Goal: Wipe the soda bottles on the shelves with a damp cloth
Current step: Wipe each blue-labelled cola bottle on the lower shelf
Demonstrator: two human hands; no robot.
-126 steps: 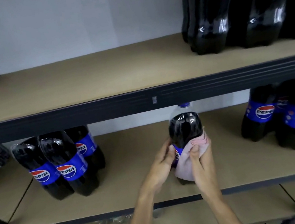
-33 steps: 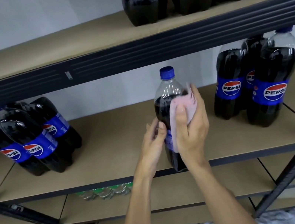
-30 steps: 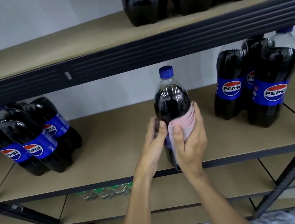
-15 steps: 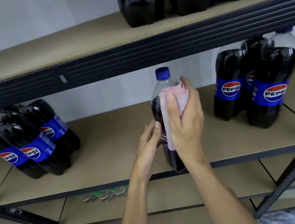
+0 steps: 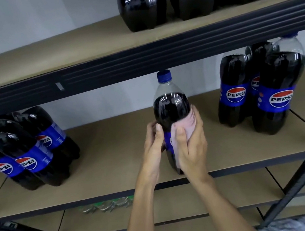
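1. Head view, centre of frame: Pepsi bottle (image 5: 171, 108) upright near the front edge of the middle shelf (image 5: 111, 142), well apart from the left cluster (image 5: 22, 149) and right cluster (image 5: 274, 78).
2. Left hand (image 5: 152, 143): fingers curled round the bottle's left side at the label. Brace firmly there against tipping.
3. Right hand (image 5: 192, 147): wrapped round the right side, pressing the pink cloth (image 5: 189, 123) onto the label. Wipe in full-height strokes, turning the bottle to reach the hidden back.

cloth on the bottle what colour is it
Pale pink: the cloth against the bottle, in the head view.
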